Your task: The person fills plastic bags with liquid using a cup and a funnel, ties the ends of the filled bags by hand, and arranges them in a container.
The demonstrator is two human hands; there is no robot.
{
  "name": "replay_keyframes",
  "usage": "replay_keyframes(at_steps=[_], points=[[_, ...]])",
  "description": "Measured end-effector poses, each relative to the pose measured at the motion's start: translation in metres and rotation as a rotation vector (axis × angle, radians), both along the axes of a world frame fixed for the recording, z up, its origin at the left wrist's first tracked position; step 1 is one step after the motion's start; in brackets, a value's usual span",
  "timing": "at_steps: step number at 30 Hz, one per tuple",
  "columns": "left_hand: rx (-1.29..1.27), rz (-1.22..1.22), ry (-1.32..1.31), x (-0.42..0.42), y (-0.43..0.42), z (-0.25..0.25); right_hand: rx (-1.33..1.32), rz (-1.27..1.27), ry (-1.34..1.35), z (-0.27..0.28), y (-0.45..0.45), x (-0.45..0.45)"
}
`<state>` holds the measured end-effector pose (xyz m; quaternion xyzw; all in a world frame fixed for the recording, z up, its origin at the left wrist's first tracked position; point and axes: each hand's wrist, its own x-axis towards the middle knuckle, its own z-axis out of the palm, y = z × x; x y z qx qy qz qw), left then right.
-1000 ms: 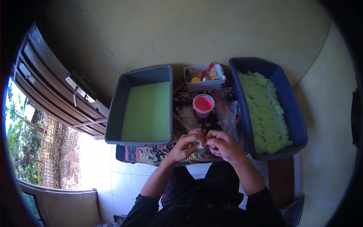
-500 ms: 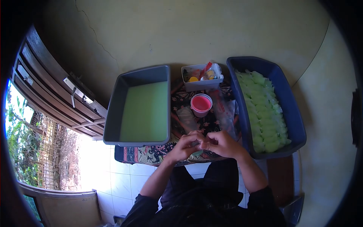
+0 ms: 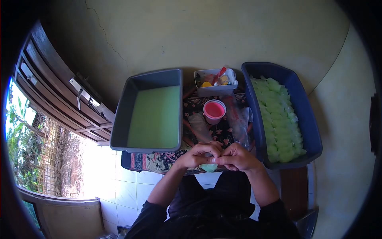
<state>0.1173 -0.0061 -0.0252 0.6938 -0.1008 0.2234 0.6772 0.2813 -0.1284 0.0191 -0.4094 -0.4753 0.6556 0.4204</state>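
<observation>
My left hand [image 3: 200, 154] and my right hand [image 3: 237, 158] meet over the front edge of the table, fingers pinched together. Between them they grip the top of a small plastic bag of pale green liquid [image 3: 208, 167], which hangs just below my fingers. The bag's upper end is hidden by my fingertips. Just beyond my hands lie clear plastic bags [image 3: 200, 124] on a patterned cloth. A small pinkish-white bucket [image 3: 214, 111] with red inside stands behind them.
On the left is a grey tub [image 3: 146, 150] of pale green liquid. A dark blue tub [image 3: 314, 139] on the right holds rows of filled green bags. A small white box [image 3: 217, 91] of odds and ends stands at the back. A wooden door [image 3: 59, 79] stands open at left.
My fingers have shifted at the top of the bag, and more of the green bag now shows beneath them. The whole view has moved slightly.
</observation>
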Motion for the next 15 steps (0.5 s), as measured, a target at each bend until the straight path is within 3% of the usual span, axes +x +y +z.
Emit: replay_keyframes(at_steps=[9, 15], points=[[0.04, -0.014, -0.06, 0.001, -0.01, 0.017, -0.098, -0.126, 0.164, 0.016, -0.014, 0.001], [-0.065, 0.082, -0.042, 0.007, -0.015, 0.009, -0.139, -0.248, 0.206, 0.021, -0.008, -0.005]])
